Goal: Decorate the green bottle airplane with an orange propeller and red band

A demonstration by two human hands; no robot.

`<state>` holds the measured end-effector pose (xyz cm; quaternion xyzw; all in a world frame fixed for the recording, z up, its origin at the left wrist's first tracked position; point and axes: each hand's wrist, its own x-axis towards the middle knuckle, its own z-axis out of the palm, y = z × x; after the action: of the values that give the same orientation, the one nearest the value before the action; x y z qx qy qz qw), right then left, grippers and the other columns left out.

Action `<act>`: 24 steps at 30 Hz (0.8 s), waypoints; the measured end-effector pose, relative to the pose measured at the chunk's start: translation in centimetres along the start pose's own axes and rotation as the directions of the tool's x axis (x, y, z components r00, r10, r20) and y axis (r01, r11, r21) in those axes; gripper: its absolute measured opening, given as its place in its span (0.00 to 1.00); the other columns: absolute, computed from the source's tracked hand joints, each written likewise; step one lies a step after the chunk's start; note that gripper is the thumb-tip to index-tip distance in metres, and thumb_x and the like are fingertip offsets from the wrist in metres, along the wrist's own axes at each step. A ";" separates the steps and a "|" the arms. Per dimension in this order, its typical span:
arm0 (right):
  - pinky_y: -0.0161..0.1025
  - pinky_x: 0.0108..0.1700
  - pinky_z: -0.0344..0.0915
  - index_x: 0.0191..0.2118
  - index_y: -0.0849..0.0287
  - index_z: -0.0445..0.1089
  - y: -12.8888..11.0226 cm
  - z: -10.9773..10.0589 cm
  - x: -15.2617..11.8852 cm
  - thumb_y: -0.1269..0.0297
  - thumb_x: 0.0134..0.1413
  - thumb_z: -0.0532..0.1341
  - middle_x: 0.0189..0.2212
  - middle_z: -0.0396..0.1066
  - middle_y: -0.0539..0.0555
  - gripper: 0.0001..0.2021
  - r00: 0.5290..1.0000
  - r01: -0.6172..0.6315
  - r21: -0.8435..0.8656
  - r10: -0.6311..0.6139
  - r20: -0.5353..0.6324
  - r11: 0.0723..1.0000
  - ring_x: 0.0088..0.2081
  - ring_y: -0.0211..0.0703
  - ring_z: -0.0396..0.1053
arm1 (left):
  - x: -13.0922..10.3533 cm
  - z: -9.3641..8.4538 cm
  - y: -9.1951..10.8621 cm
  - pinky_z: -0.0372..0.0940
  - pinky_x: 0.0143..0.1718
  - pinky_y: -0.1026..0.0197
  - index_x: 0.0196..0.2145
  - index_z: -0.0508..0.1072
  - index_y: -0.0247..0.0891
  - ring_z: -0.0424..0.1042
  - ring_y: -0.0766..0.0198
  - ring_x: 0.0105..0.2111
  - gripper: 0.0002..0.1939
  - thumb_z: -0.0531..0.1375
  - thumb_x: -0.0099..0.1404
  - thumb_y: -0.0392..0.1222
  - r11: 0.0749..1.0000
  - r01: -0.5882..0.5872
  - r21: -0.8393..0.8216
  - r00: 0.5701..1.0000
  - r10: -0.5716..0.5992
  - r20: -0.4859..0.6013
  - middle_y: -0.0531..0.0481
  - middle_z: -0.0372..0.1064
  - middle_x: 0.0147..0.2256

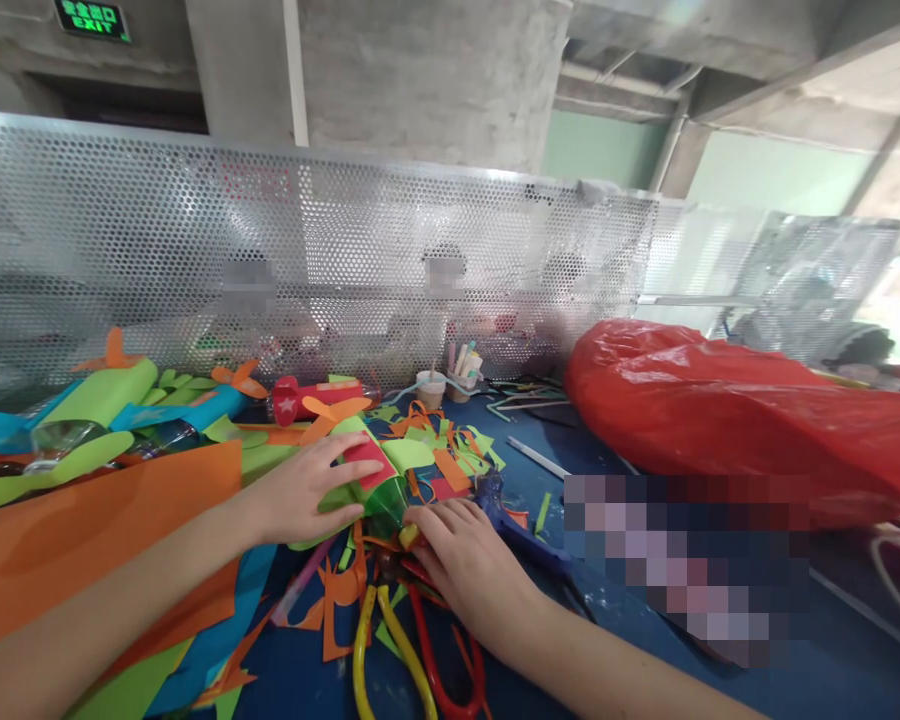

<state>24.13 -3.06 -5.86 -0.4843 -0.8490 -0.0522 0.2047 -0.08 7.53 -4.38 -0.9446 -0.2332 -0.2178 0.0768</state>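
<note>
A green plastic bottle [385,502] lies tilted in front of me, wrapped in light green paper with a red band [361,458] and orange and green paper fins. My left hand [311,490] is closed around its wrapped body, fingers over the red band. At its neck end, my right hand [469,555] has its fingers curled at a yellow cap [409,537]; part of the cap and fingertips are hidden. Beneath the hands lie yellow-handled pliers [361,650] and red-handled scissors [481,680]. A blue glue gun [521,530] rests beside the right hand.
Orange paper sheets [120,530] cover the left of the blue table, below several paper-wrapped bottles [187,412]. Paper scraps [450,465] surround the work. Farther back are a cup of markers [465,375], a perforated metal screen [375,240] and a large red plastic bag [720,420] at right.
</note>
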 end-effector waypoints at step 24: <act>0.39 0.41 0.68 0.35 0.58 0.65 0.4 -1.4 1.1 0.63 0.54 0.60 0.32 0.73 0.51 0.06 0.934 -0.229 0.893 0.344 0.090 0.387 0.36 0.41 0.72 | 0.1 -1.1 7.1 0.63 0.55 0.44 0.55 0.66 0.46 0.60 0.49 0.57 0.18 0.58 0.67 0.41 0.994 0.023 0.107 0.931 0.018 -0.365 0.42 0.58 0.57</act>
<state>24.35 -2.38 -4.15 -0.4384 -0.6382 0.4119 0.4804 2.99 1.12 -3.67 -0.8816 -0.2276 -0.3768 0.1704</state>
